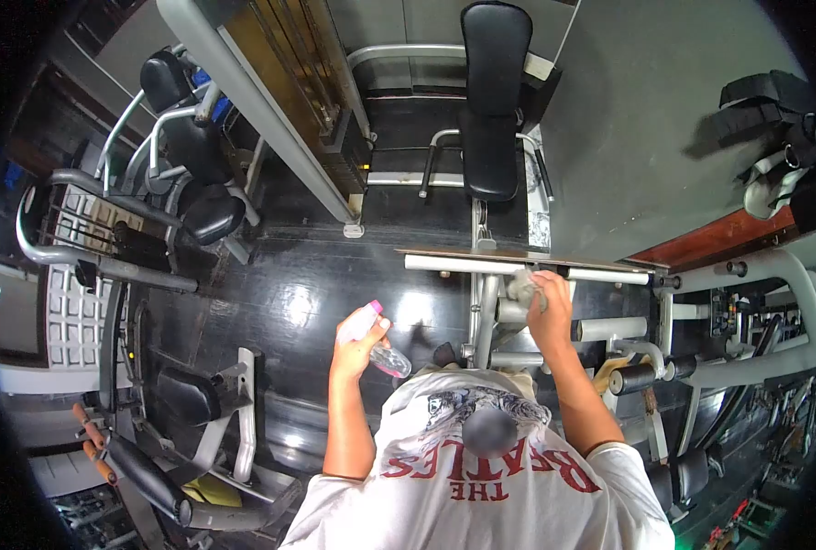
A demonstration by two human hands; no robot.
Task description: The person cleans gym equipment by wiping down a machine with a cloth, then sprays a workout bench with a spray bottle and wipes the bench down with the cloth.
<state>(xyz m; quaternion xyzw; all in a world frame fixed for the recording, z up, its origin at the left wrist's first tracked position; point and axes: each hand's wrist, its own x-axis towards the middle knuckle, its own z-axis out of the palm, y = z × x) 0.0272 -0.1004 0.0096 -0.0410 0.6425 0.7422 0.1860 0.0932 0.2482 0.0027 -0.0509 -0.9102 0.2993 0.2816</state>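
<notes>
My left hand (pixel 360 341) is wrapped round a clear spray bottle (pixel 391 360) with a pink tip and some pinkish liquid near its base. The bottle is held tilted above the dark floor, in front of my white shirt. My right hand (pixel 551 310) grips a crumpled greyish cloth (pixel 523 289). That cloth lies over the white horizontal bar (pixel 463 265) of a gym machine, and it seems to touch the bar. Part of the cloth is hidden by my fingers.
Ahead stands a black padded seat (pixel 492 101) beside a weight stack (pixel 345 151). Other machines with black pads (pixel 213 211) fill the left side. At right are a grey frame (pixel 783 353) and round rollers (pixel 632 378). Black straps (pixel 774 101) hang on the wall.
</notes>
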